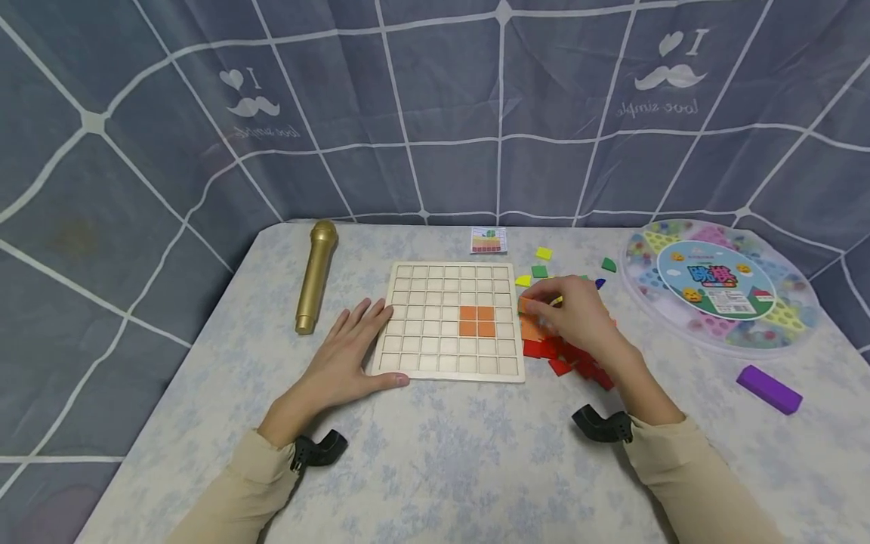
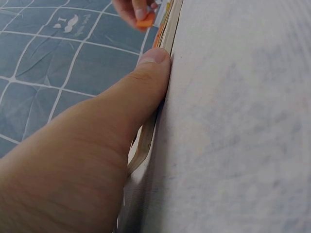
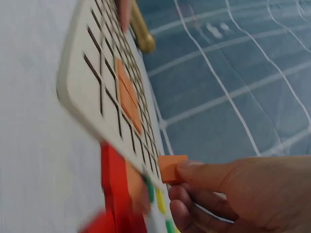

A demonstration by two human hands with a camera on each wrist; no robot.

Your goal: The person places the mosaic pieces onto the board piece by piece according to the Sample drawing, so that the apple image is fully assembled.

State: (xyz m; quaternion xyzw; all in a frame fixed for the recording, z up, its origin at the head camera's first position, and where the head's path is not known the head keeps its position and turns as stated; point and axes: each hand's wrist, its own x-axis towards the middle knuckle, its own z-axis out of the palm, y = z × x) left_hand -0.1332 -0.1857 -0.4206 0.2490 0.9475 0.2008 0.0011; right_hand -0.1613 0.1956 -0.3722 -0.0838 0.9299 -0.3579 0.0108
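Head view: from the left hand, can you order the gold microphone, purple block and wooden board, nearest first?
1. Wooden board: touching the left hand.
2. Gold microphone: ahead, slightly left.
3. Purple block: far over, on the right.

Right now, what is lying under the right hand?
In the head view, orange tiles and red tiles peek from under the right hand; whatever lies fully beneath it cannot be seen.

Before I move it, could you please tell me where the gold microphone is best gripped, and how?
I would grip the gold microphone mid-handle, from above, across its width: it lies on the table, long and slender, with its rounded head at the far end.
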